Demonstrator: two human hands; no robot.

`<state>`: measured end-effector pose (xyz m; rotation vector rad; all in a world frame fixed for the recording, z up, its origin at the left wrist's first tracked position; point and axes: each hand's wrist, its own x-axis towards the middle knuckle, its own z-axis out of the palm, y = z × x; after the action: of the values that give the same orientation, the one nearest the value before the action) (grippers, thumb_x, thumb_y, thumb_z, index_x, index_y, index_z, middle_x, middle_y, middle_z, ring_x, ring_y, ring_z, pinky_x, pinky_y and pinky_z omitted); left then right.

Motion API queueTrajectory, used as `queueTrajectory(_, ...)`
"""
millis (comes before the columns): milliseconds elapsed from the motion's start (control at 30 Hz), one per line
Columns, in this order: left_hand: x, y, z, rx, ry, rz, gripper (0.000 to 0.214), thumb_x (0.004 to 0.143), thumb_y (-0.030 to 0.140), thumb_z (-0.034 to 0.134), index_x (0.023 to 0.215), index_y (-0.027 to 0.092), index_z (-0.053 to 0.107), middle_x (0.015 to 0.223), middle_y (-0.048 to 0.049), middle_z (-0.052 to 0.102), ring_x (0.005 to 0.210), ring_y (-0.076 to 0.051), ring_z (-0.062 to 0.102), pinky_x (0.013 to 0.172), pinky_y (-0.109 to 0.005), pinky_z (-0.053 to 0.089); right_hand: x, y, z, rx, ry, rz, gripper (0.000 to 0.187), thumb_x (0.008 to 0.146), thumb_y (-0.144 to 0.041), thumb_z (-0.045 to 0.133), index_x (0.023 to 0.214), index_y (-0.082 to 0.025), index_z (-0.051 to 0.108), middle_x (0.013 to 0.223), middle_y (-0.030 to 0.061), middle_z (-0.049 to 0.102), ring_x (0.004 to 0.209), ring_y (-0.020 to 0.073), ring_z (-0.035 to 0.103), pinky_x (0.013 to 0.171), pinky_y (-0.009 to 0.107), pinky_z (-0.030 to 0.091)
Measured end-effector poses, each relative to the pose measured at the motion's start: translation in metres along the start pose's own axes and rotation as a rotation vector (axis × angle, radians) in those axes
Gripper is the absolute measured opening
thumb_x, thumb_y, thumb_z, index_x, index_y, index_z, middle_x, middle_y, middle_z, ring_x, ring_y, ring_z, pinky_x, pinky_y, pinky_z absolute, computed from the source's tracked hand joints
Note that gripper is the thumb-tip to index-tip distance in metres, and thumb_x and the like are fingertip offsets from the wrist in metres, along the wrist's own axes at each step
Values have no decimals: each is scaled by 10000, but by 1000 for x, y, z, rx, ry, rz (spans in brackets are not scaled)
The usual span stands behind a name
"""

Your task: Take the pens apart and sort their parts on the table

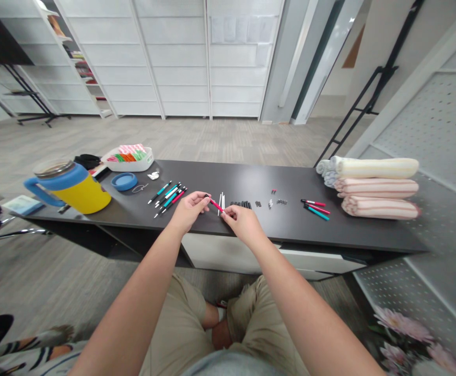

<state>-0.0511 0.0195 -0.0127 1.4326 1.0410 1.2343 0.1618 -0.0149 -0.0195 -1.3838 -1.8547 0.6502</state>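
Between my two hands a red pen barrel [216, 205] with a dark end slants over the dark table. My left hand [191, 208] pinches its upper, dark end, and my right hand [242, 219] grips the lower end. Just behind it lie thin white refills [222, 200], and a row of short black grips [241, 204] sits beside my right hand. Left of my left hand rest several assembled teal and red pens [168, 197]. Further right are small dark parts [258, 204], metal-looking bits [281, 201], tiny red pieces [273, 191] and several red and teal barrels [316, 207].
A yellow and blue mug [82, 190], a blue lid [124, 181] and a white basket [133, 165] of colourful packets stand at the left. Rolled towels [378, 187] are stacked at the right end of the table [298, 230]. Pink flowers [404, 326] are at the lower right.
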Motion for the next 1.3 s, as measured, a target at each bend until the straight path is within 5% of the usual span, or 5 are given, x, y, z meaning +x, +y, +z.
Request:
queueTrajectory(200, 3, -6, -2, -58, 102, -6, 423, 856, 515, 758, 1084, 162, 702, 815, -27, 697, 686, -136, 626, 626, -256, 445, -2, 0, -1, -21, 23, -15, 141, 948, -330, 649, 916, -251, 761, 869, 21, 774, 758, 182, 662, 698, 294, 450)
queueTrajectory(567, 5, -5, -2, -92, 115, -11, 403, 850, 498, 771, 1065, 165, 696, 832, -17, 685, 684, -119, 612, 626, -244, 442, -9, 5, -12, 72, 183, -20, 291, 998, -440, 547, 919, -234, 737, 838, 30, 726, 743, 192, 623, 738, 313, 471)
queueTrajectory(1033, 8, -8, -3, -116, 96, -19, 390, 836, 486, 803, 1034, 160, 719, 747, -1, 653, 659, -108, 584, 608, -224, 419, -46, 80, -108, 156, 471, 284, 501, 877, -620, 681, 1100, -190, 809, 809, 62, 760, 614, 185, 611, 618, 313, 478)
queueTrajectory(1300, 8, -5, -2, -112, 123, -32, 407, 811, 504, 820, 1005, 164, 708, 745, 0, 653, 642, -110, 580, 604, -230, 427, -35, 89, -109, 199, 448, 280, 486, 843, -615, 709, 1028, -167, 735, 937, 122, 791, 666, 198, 668, 619, 304, 504)
